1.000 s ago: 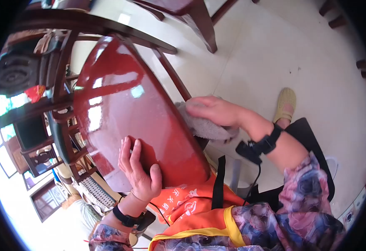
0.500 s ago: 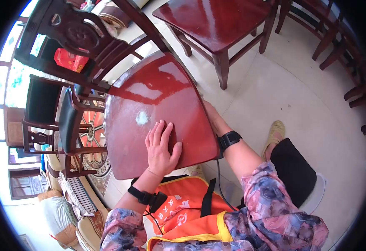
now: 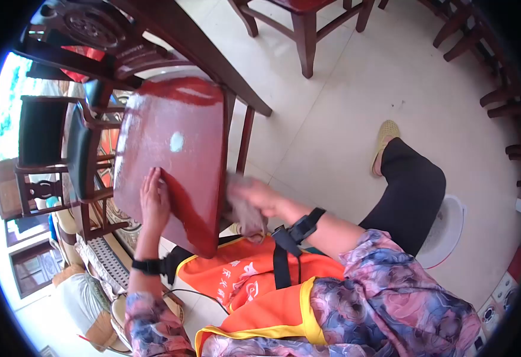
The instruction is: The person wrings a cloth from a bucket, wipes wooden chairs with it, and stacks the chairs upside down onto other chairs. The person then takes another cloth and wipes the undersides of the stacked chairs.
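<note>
A dark red wooden chair is tilted in front of me, its glossy seat [image 3: 192, 137] facing up and its carved backrest [image 3: 88, 30] at the upper left. My left hand [image 3: 155, 202] lies on the seat near its front, fingers stretched out and holding nothing. Just right of the seat's side edge, my right hand [image 3: 259, 195] is closed around a greyish-brown rag [image 3: 250, 223], slightly blurred. The rag hangs down below the fingers, close to the chair's side.
Another red wooden chair [image 3: 305, 35] stands at the top. Dark chair legs [image 3: 498, 101] line the right side. A white bucket [image 3: 448, 232] sits behind my leg [image 3: 412, 184]. Black-padded chairs [image 3: 46, 131] and a sofa [image 3: 109, 262] are at the left.
My right hand has come out from beneath the seat, showing the rag. The chair has tipped further, and my left hand sits farther left, nearer the seat's front left.
</note>
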The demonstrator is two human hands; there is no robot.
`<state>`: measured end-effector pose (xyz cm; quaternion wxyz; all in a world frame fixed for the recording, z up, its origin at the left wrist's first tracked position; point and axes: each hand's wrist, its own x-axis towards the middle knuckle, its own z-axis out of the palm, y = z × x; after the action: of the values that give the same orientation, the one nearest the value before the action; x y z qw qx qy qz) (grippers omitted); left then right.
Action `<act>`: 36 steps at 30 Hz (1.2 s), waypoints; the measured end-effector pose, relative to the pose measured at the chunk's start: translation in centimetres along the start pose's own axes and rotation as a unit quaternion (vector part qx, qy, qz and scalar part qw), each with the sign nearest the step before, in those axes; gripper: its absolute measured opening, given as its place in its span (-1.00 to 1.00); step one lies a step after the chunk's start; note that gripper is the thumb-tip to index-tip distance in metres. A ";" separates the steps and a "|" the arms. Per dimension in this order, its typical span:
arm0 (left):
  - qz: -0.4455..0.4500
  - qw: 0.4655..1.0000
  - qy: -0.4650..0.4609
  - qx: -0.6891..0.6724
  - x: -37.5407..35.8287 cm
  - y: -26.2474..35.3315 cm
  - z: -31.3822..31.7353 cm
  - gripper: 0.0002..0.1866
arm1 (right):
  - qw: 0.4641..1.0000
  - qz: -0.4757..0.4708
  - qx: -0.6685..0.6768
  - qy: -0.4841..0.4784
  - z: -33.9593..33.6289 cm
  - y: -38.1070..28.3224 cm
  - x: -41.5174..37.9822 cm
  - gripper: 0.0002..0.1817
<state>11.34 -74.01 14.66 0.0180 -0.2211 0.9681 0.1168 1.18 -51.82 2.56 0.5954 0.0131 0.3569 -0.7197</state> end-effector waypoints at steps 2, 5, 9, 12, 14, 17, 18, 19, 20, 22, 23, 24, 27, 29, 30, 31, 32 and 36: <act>-0.036 0.994 -0.037 -0.098 -1.8 4.2 1.0 -0.38 | 0.990 -0.019 0.127 0.055 -1.9 -1.9 1.3 -0.50; 0.044 0.992 -0.023 0.120 -3.6 8.7 3.1 -0.10 | 0.970 -0.183 0.150 0.057 -4.2 -7.0 7.0 -0.46; 0.041 0.995 -0.031 0.089 -3.5 8.3 3.3 -0.05 | 0.660 -0.501 -0.378 0.413 -7.2 -4.0 15.2 -0.44; 0.048 0.992 -0.035 0.110 -3.4 8.2 3.1 -0.03 | 0.633 -0.402 -0.557 0.356 -8.4 0.8 13.8 -0.45; 0.054 0.992 -0.034 0.112 -3.3 8.2 3.3 -0.02 | 0.816 -0.260 -0.454 0.248 -7.6 -1.0 11.7 -0.47; 0.059 0.991 -0.035 0.119 -3.3 8.2 3.2 -0.02 | 0.949 -0.276 0.093 0.121 -5.4 -6.6 8.6 -0.46; 0.057 0.991 -0.035 0.114 -3.4 8.2 3.3 -0.03 | 0.941 -0.311 0.093 0.093 -3.9 -8.8 7.1 -0.46; 0.054 0.991 -0.042 0.113 -3.5 8.2 3.2 -0.03 | 0.931 -0.344 0.095 0.070 -2.8 -10.3 6.5 -0.46; 0.057 0.991 -0.035 0.113 -3.5 8.2 3.3 -0.03 | 0.899 -0.406 -0.052 0.156 -2.0 -10.0 7.8 -0.48; 0.064 0.991 -0.029 0.117 -3.4 8.2 3.4 -0.04 | 0.780 -0.534 -0.210 0.248 -1.0 -10.4 9.0 -0.57; 0.064 0.991 -0.033 0.116 -3.3 8.1 3.3 -0.04 | 0.777 -0.524 -0.196 0.288 -1.4 -9.2 10.0 -0.61; 0.060 0.991 -0.030 0.117 -3.2 8.2 3.4 -0.04 | 0.777 -0.523 -0.199 0.288 -3.2 -6.3 12.3 -0.61; 0.057 0.990 -0.034 0.127 -3.5 8.4 3.3 -0.03 | 0.790 -0.152 -0.569 0.173 -2.1 -2.0 11.1 -0.76; 0.064 0.990 -0.024 0.124 -3.5 8.1 3.5 -0.02 | 0.778 -0.362 -0.482 0.180 -1.7 0.7 11.7 -0.78; 0.059 0.991 -0.020 0.119 -3.6 8.1 3.6 -0.02 | 0.765 -0.394 -0.434 0.266 -1.4 0.0 11.7 -0.79; 0.059 0.991 -0.026 0.118 -3.6 8.0 3.5 -0.02 | 0.745 -0.422 -0.384 0.347 -1.2 -0.8 11.9 -0.79; 0.062 0.991 -0.023 0.115 -3.5 8.2 3.5 -0.03 | 0.803 -0.345 -0.325 0.362 -2.4 -2.2 11.6 -0.73; 0.052 0.993 -0.019 0.101 -3.3 8.3 3.5 -0.05 | 0.764 -0.400 -0.352 0.363 -8.8 -5.6 13.9 -0.39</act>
<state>10.67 -64.55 13.35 0.0526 -0.1652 0.9846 0.0237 -11.32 -58.73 -7.41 0.0426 -0.0813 0.7477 -0.6576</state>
